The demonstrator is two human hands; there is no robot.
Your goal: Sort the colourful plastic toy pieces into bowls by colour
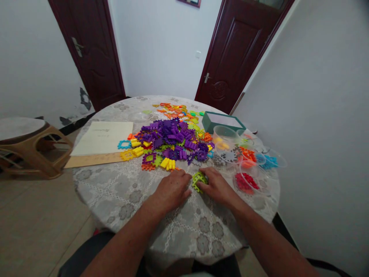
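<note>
Between thumb and fingers, my right hand (215,184) grips a lime-green plastic building piece (198,181) with notched edges, low over the tablecloth. My left hand (174,187) rests on the cloth just left of that piece, its fingers bent; its palm side is hidden, so whether it holds anything does not show. Ahead of both hands lies a large heap of purple building pieces (173,134). Several yellow pieces (167,164) lie at the heap's near edge, just beyond my left hand.
Clear plastic tubs (226,134) stand at the right, with red pieces (245,182) and blue pieces (269,162) among them. A green box (209,124) sits behind. Paper sheets (103,134) lie at the left. Orange pieces (173,111) spread at the far side.
</note>
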